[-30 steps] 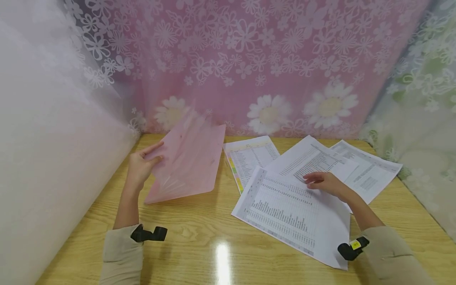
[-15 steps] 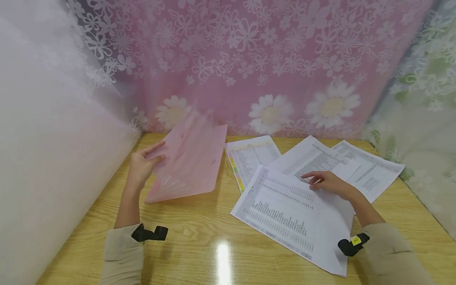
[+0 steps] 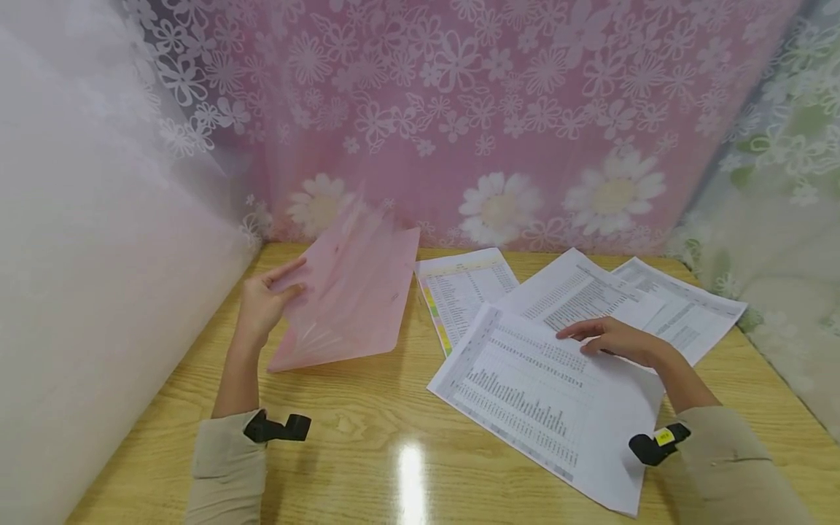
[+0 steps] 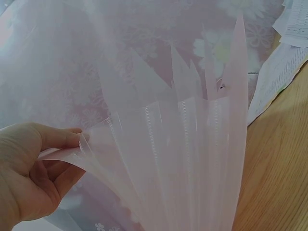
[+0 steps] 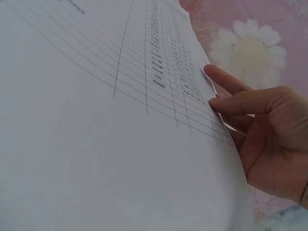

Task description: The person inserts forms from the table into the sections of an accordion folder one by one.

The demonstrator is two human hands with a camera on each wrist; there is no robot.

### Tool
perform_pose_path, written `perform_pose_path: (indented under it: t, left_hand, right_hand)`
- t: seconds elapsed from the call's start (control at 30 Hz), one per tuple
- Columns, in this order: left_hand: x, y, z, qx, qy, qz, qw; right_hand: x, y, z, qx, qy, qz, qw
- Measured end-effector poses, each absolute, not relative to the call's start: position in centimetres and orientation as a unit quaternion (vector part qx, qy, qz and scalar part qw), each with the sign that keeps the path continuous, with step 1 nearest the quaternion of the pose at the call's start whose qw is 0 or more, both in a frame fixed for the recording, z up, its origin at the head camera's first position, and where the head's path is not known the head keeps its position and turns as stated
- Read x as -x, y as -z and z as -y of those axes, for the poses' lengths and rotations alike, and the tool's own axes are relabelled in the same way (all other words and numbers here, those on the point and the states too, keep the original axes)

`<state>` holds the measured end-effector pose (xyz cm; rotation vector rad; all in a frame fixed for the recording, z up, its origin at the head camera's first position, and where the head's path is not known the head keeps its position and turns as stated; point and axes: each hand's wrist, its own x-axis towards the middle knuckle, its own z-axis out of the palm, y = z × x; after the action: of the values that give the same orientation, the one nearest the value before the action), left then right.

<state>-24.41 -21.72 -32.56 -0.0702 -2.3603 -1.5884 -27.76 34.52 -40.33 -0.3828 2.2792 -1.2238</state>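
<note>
My left hand [image 3: 259, 306] grips one edge of a pink translucent expanding file folder [image 3: 357, 299], thumb on one side and fingers on the other. In the left wrist view the folder's pleated pockets [image 4: 166, 144] fan out from that hand. The folder stands tilted above the table at the left. A printed table sheet [image 3: 518, 394] is pinched at its far edge by my right hand [image 3: 620, 343]. Seen from the right wrist, the thumb lies on the sheet's printed face [image 5: 120, 159] and the other fingers are partly hidden behind it.
Behind the held sheet lie more printed sheets: one with a colored edge [image 3: 466, 284], one in the middle [image 3: 558, 292] and one at the far right [image 3: 689, 313]. They overlap on the wooden table [image 3: 341, 437]. A pink flowered curtain [image 3: 426, 168] hangs along the back.
My right hand has shifted slightly right and the held sheet's right side has moved with it. The left hand and the folder stay nearly still.
</note>
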Motion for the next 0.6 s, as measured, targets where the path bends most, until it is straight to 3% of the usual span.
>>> perform_pose_path:
  t: [0.27,0.6]
  left_hand:
    - [24.43,32.55,21.71,0.031,0.548,0.823,0.149]
    - [24.38,32.61,21.59,0.027,0.557,0.817,0.146]
  right_hand:
    - [27.59,40.57,-35.14,0.126,0.496,-0.801,0.312]
    - [26.96,40.56,-35.43,0.121,0.519,-0.791,0.301]
